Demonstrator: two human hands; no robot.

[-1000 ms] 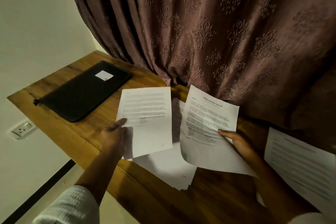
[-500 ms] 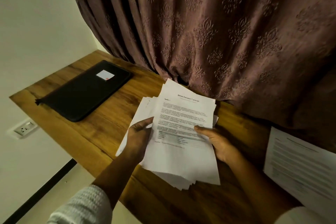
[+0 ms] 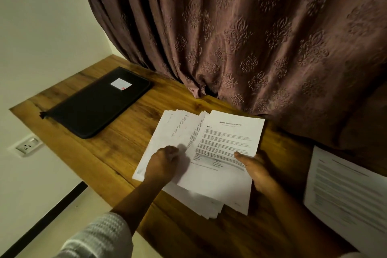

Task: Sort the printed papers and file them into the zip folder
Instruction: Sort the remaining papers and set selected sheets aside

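Home room, likely a bedroom or study corner: wooden tabletop (image 3: 117, 142) set against a plain painted wall, heavy embossed brown curtain (image 3: 240, 37) behind it, wall socket (image 3: 27, 146) below the edge.

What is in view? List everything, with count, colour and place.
Flat black zip folder: one, black, table's far left.
Paper label: one, white with a red mark, on the folder.
Fanned stack of printed papers: one, white, table centre.
Top printed sheet: one, white, over the stack's right side.
Separate printed sheet: one, white, far right.
Wooden table: one, brown, under everything.
Patterned fabric curtain: one, brownish, behind the table.
Plastic wall socket: one, white, left wall.
Left hand: curled grip on the stack.
Right hand: grip on the top sheet, thumb above.
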